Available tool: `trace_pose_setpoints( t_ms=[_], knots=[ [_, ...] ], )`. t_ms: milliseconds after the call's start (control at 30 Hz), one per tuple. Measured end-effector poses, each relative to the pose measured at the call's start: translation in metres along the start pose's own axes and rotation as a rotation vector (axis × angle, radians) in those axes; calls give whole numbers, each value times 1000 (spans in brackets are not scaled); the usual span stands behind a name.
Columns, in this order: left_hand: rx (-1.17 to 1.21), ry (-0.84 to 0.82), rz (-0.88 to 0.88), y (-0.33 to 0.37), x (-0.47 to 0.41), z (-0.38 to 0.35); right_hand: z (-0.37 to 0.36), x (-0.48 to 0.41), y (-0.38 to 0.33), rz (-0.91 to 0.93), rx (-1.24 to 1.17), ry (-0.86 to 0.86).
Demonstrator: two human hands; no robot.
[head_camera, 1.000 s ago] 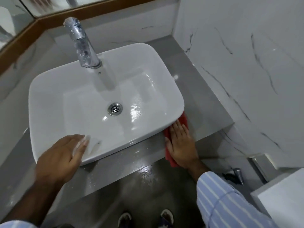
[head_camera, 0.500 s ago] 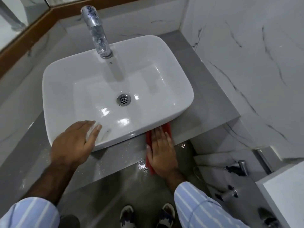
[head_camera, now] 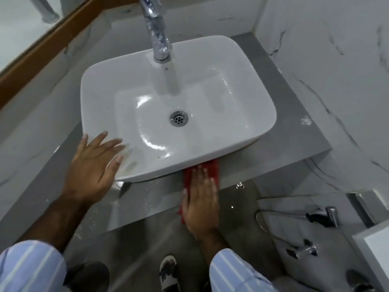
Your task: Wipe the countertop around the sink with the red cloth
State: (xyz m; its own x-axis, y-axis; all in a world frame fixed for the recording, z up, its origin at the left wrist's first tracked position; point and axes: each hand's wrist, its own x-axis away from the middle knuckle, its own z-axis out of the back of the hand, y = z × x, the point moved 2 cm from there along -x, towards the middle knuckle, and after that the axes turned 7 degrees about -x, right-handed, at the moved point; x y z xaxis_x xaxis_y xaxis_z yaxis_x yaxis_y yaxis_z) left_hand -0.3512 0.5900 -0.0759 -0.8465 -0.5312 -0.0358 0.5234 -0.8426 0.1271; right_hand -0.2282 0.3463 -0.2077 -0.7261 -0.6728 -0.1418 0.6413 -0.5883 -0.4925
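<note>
A white rectangular sink (head_camera: pixel 261 114) stands on a grey countertop (head_camera: pixel 299 142). The red cloth (head_camera: pixel 207 167) lies flat on the counter's front strip, just below the sink's front edge, right of centre. My right hand (head_camera: pixel 200 203) presses flat on the cloth, fingers pointing at the sink, covering most of it. My left hand (head_camera: pixel 92 165) rests with spread fingers at the sink's front left corner, holding nothing. Water droplets speckle the counter between my hands.
A chrome faucet (head_camera: pixel 157 34) rises at the back of the sink. Marble wall (head_camera: pixel 336 60) closes the right side; a wood-framed mirror (head_camera: pixel 42 45) is at left. A spray hose and valves (head_camera: pixel 320 216) hang below right. My feet show on the floor.
My right hand has slid the red cloth leftward along the counter's front strip. My left hand's fingers have spread apart at the sink's corner. The view has shifted.
</note>
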Motion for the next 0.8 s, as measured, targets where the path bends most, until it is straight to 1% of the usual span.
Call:
trace_pose_setpoints(
  t_ms=[67, 133, 167, 200, 267, 333, 400, 467, 567, 633, 700, 767, 800],
  knots=[
    [-6, -28, -79, -9, -1, 0, -4, 8, -7, 162, -11, -130],
    [-3, -49, -134, -23, -2, 2, 6, 2, 10, 209, 9, -144],
    [5, -44, -140, -26, -5, 1, 13, -3, 26, 174, 44, -104],
    [19, -29, -109, -31, -6, 2, 17, -7, 36, 100, 72, -55],
    [69, 1, 13, -32, -8, 3, 21, -10, 46, -52, 99, 34],
    [126, -6, 135, -28, -7, 2, 10, -5, 26, -64, 80, 50],
    [151, -41, 202, -25, -4, 3, -12, 8, -15, 67, 43, -25],
    [169, -73, 219, -27, -3, 4, -32, 20, -57, 217, -2, -158],
    [292, -78, 223, -31, 11, 10, -48, 23, -84, 388, 22, -333],
    [346, 2, 279, -39, 44, 19, -51, 20, -80, 450, 44, -383],
    [357, 146, 419, -55, 93, 31, -50, 19, -73, 467, 64, -398],
    [306, 286, 544, -77, 145, 44, -51, 17, -76, 484, 68, -397],
    [237, 346, 592, -92, 170, 50, -56, 14, -87, 520, 70, -408]
  ],
)
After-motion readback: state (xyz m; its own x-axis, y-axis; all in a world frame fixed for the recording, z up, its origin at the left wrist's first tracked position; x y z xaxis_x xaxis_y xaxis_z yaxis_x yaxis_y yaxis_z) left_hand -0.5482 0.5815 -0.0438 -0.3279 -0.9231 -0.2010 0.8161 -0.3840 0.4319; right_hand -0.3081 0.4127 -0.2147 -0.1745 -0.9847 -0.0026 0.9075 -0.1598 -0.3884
